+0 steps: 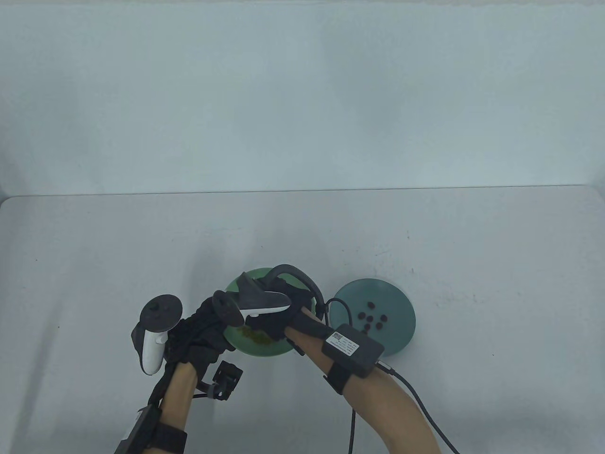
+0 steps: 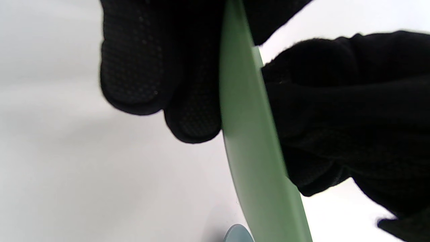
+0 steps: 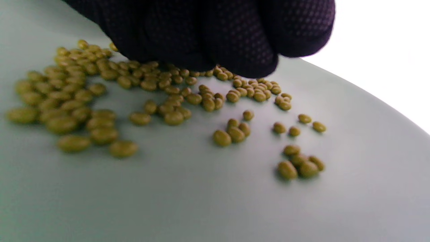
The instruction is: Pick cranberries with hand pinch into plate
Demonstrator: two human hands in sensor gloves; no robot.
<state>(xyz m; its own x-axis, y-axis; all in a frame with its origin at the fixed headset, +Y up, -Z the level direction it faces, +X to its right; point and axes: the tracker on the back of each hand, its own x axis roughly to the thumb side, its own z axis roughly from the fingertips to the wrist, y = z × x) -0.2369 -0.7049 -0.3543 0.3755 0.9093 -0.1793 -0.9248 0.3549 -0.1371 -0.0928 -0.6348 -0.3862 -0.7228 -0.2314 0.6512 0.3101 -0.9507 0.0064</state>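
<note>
Several dark cranberries [image 1: 372,319] lie on a teal plate [image 1: 397,302] at the right. Left of it sits a green plate [image 1: 280,351] with a pile of small yellow-green beans [image 1: 257,336]. My left hand [image 1: 220,324] grips that plate's left rim [image 2: 248,134], its fingers [image 2: 141,67] against one face. My right hand [image 1: 269,324] reaches across into the green plate. Its bunched fingertips [image 3: 218,43] press down into the beans [image 3: 100,101]. What sits between them is hidden. No cranberry shows among the beans.
The white table [image 1: 142,246] spreads around both plates, with a pale wall behind it. A black box [image 1: 353,349] is strapped to my right forearm, and its cable [image 1: 425,406] trails to the bottom edge. The teal plate's edge [image 2: 238,234] shows low in the left wrist view.
</note>
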